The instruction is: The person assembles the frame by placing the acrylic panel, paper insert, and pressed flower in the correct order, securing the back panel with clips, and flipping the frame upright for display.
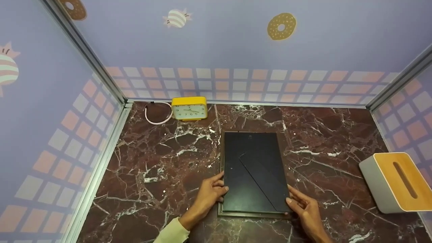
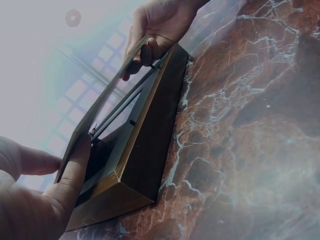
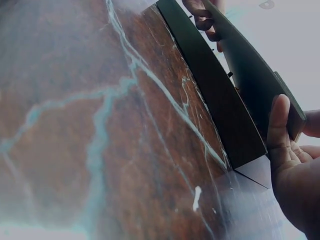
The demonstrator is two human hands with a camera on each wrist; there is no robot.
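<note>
A black picture-frame back panel (image 1: 254, 168) with a fold-out stand outlined on it lies over the picture frame (image 1: 253, 215). My left hand (image 1: 208, 194) pinches the panel's left edge, thumb on top and fingers underneath. At the lower right edge, my right hand (image 1: 306, 208) pinches it the same way. Both wrist views show the panel (image 2: 102, 102) tilted and raised off the frame (image 2: 150, 155), with a gap between them. Small dark tabs stick out along the frame's inner rim. Most of the frame's inside is hidden by the panel.
A yellow alarm clock (image 1: 189, 108) stands by the back wall, with a white ring-shaped band (image 1: 157, 123) to its left. At the right is a tissue box (image 1: 384, 189) with a wood-coloured lid. Patterned walls border the dark red marble tabletop (image 1: 162, 175).
</note>
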